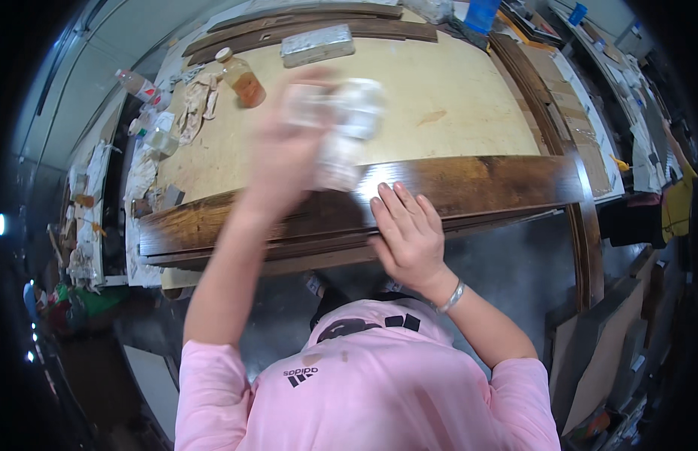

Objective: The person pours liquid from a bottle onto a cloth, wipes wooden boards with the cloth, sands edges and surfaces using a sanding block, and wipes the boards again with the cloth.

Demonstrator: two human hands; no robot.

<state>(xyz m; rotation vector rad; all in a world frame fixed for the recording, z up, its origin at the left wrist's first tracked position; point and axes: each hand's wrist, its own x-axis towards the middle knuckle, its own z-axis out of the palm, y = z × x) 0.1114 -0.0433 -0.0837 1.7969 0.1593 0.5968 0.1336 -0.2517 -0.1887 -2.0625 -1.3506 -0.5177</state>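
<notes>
A long dark-brown stained wooden board (469, 180) lies along the near edge of the worktable, its glossy top showing grain. My right hand (410, 237) rests on it with fingers stretched out flat, the thumb at the near edge. Above the left half of the board, my left hand (289, 139) is smeared by motion. It grips a white crumpled cloth (352, 124), also blurred; whether the cloth touches the board I cannot tell.
On the pale tabletop (469, 98) stand a jar of amber liquid (243, 81) and a silvery wrapped block (317, 45). Brown strips (394, 30) lie at the back. A rag (197, 109) and bottles crowd the left. Another brown board (540, 98) runs along the right side.
</notes>
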